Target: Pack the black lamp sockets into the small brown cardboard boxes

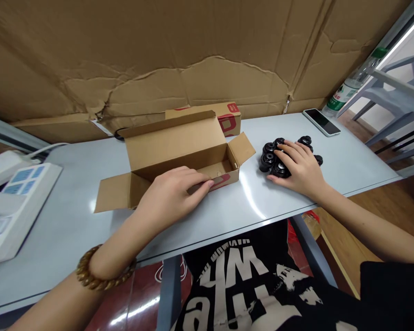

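Note:
An open cardboard box (172, 140) lies on the table with its lid raised and its end flaps folded out. My left hand (174, 195) is at the box's near wall, thumb outside and fingers over the edge, pinching that wall. Several round black parts (268, 158) are clustered on the table to the right of the box. Over this cluster rests my right hand (298, 170), its fingers spread across the parts and hiding some of them.
Behind the open box is another cardboard box (232, 120) with red print. A phone (320, 122) and a plastic bottle (348, 89) stand at the table's back right. White power strips (24, 197) are at the left. Large cardboard (193, 41) lines the back.

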The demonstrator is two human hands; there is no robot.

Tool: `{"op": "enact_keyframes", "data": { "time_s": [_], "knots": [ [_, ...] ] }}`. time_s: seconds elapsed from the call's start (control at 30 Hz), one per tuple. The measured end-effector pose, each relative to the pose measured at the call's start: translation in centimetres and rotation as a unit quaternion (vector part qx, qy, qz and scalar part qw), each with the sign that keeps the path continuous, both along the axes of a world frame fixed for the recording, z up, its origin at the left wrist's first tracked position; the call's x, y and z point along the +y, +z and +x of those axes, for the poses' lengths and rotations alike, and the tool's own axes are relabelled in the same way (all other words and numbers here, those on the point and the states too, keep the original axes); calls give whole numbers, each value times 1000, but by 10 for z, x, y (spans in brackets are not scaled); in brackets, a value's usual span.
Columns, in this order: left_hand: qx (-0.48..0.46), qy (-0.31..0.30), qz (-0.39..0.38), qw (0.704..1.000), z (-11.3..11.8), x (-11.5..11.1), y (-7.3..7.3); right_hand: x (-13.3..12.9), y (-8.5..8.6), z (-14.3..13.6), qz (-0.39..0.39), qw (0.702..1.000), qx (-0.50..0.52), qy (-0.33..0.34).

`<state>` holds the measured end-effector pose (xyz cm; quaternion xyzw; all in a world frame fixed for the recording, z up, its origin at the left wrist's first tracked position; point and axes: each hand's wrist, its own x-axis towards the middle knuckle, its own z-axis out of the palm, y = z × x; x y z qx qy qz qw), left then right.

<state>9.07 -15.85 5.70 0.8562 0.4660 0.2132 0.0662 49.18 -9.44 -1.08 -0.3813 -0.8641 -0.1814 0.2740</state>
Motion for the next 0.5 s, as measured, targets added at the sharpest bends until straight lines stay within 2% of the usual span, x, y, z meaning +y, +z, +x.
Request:
{"op": "enact_keyframes", "data": {
  "time_s": [0.2,0.33,0.43,0.5],
  "knots": [
    [40,-14,28,999,1,10,-2,12,3,-1,13,1000,-4,8],
    [61,-19,39,997,1,11,-1,9,16,12,29,995,85,40],
    [69,-22,47,996,3,11,-1,8,22,35,45,977,207,-27],
    [74,-29,50,996,7,13,-1,12,19,54,12,958,271,-97]
  ]
}}
